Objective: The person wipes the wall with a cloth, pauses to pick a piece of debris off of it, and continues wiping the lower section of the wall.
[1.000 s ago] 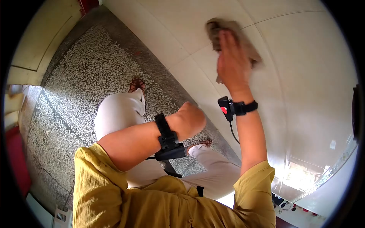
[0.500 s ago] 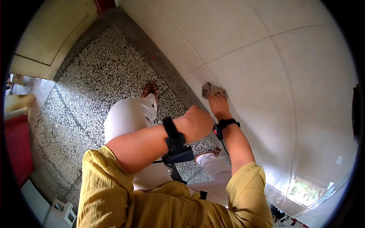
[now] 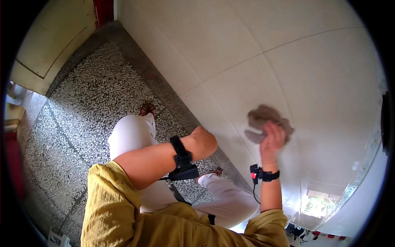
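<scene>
My right hand (image 3: 273, 140) is closed on a greyish-brown cloth (image 3: 263, 117), bunched under the fingers against the pale tiled wall (image 3: 230, 61). Motion blurs the cloth and fingertips a little. My left hand (image 3: 204, 143) hangs curled like a fist in front of my body, apart from the wall. Its fingers face away, so anything inside them is hidden. Black straps with small devices sit on both wrists.
Speckled terrazzo floor (image 3: 61, 136) lies below, with a dark border along the wall. A pale door panel (image 3: 57, 37) stands at upper left. My sandalled foot (image 3: 147, 109) is near the wall. A white stool (image 3: 59, 238) shows at lower left.
My right hand and the cloth have moved up the wall and to the right, away from the floor edge. The cloth looks more spread out. My left hand stays curled, shifted slightly left in view.
</scene>
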The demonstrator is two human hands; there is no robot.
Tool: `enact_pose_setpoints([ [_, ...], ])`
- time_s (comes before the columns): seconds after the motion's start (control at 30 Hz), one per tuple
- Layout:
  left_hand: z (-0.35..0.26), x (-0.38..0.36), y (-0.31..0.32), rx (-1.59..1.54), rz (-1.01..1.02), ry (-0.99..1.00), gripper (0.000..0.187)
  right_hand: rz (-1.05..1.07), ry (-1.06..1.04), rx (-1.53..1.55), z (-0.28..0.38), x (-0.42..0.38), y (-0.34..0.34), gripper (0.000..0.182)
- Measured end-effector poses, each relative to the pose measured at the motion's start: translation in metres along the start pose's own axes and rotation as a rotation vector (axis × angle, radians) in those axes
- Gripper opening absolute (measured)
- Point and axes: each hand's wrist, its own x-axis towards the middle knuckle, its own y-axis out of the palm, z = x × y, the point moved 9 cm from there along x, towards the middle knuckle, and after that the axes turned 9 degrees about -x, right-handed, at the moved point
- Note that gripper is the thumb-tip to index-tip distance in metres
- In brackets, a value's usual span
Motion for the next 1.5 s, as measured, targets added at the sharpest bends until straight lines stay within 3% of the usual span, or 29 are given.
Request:
enact_pose_setpoints([
  [0.07,-0.001,-0.001,-0.002,0.024,-0.036,0.004,0.014,-0.26,-0.004,-0.089,-0.002,0.041,-0.043,0.028],
  [0.17,0.003,-0.001,-0.005,0.033,-0.055,-0.017,0.015,-0.418,0.066,-0.232,0.0,0.101,-0.064,0.036],
  [0.23,0.007,-0.001,-0.01,0.023,-0.071,-0.037,0.015,-0.381,0.073,-0.38,0.011,0.137,-0.045,0.046],
  [0.3,0.01,-0.004,-0.017,0.001,-0.103,-0.06,0.015,-0.137,0.006,-0.504,0.029,0.16,0.002,0.056],
  [0.37,0.011,-0.005,-0.024,-0.008,-0.189,-0.029,0.011,-0.027,-0.218,-0.297,0.064,0.163,0.051,0.061],
  [0.47,0.01,-0.013,-0.034,-0.026,-0.21,-0.002,0.01,0.308,-0.281,-0.185,0.092,0.139,0.135,0.072],
  [0.5,0.01,-0.016,-0.041,-0.033,-0.209,0.001,0.01,0.224,-0.313,-0.068,0.104,0.13,0.15,0.065],
  [0.6,0.009,-0.018,-0.053,-0.049,-0.193,-0.016,0.011,0.446,-0.403,-0.038,0.131,0.082,0.204,0.061],
  [0.7,0.013,-0.014,-0.051,-0.067,-0.208,-0.058,0.012,0.666,-0.358,0.008,0.132,0.034,0.231,0.028],
  [0.8,0.019,-0.008,-0.04,-0.064,-0.196,-0.071,0.012,0.668,-0.27,0.076,0.119,-0.009,0.236,0.011],
  [0.9,0.023,-0.013,-0.039,-0.071,-0.176,-0.061,0.012,0.724,-0.065,0.259,0.095,-0.037,0.208,0.026],
  [1.0,0.023,-0.009,-0.029,-0.069,-0.18,-0.051,0.011,0.566,0.033,0.261,0.058,-0.09,0.191,0.028],
  [1.1,0.015,-0.006,-0.017,-0.025,-0.173,-0.03,0.011,0.604,0.402,0.235,-0.004,-0.152,0.174,0.032],
  [1.17,0.003,-0.006,-0.009,-0.008,-0.133,0.016,0.01,0.516,0.775,0.341,-0.069,-0.232,0.183,0.032],
  [1.27,-0.014,-0.003,0.011,0.0,-0.005,0.081,0.01,0.425,1.893,0.984,-0.071,-0.306,0.146,0.03],
  [1.33,-0.023,-0.003,0.018,-0.045,0.002,0.144,0.01,0.268,1.92,1.799,-0.037,-0.312,0.157,0.033],
  [1.37,-0.025,-0.003,0.021,-0.066,0.004,0.173,0.01,0.411,1.665,1.466,-0.045,-0.319,0.146,0.033],
  [1.43,-0.027,0.001,0.029,-0.013,0.068,0.164,0.009,0.162,1.759,1.425,-0.045,-0.338,0.131,0.036],
  [1.47,-0.027,0.003,0.034,0.016,0.098,0.155,0.009,-0.293,2.066,1.681,-0.032,-0.335,0.13,0.036],
  [1.5,-0.024,0.004,0.041,0.026,0.114,0.15,0.008,-0.543,2.094,1.897,-0.036,-0.354,0.139,0.035],
])
